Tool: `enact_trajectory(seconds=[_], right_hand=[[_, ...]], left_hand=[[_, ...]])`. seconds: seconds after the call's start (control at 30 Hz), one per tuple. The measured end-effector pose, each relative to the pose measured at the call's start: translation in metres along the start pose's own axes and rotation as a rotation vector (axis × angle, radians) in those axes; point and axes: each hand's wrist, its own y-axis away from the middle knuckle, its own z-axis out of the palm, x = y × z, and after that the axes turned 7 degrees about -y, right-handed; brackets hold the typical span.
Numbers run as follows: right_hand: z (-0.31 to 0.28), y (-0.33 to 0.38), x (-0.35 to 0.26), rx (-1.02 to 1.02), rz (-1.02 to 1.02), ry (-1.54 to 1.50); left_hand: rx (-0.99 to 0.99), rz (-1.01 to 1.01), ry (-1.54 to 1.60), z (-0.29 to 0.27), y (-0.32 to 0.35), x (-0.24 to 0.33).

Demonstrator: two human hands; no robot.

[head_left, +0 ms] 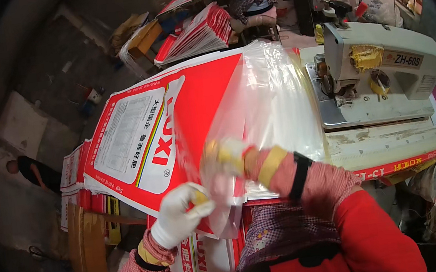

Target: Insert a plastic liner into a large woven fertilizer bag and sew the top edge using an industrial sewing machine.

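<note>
Red sleeve [377, 228] nearest — left fingers [200, 197] curl nearly closed at clear film [269, 89].

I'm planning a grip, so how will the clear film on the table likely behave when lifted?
The film is probably floppy: it drapes in soft folds and creases. A single sheet is likely light, since it looks thin enough for the red sack to show through. It may be slippery, judging by its glossy highlights.
</note>
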Motion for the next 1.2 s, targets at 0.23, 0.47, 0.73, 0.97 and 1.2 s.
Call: enact_trajectory(seconds=[0.23,0.47,0.73,0.97,1.2], right_hand=[[-0.013,0.026,0.134,1.249,0.726,-0.47],[-0.05,0.006,0.013,1.19,0.613,-1.308],[-0.056,0.003,-0.03,0.317,0.447,0.028],[-0.029,0.036,-0.007,0.089,0.27,-0.022],[-0.04,0.022,-0.034,-0.013,0.709,-0.479]], left_hand=[[-0.98,-0.035,-0.228,0.023,0.062,-0.034],[-0.657,0.339,-0.312,0.018,-0.052,0.039],[0.083,0.606,-1.677,0.062,-0.243,0.061],[-0.079,0.441,-1.74,0.083,-0.226,0.043],[0.229,0.504,-1.921,0.066,-0.29,0.03]])
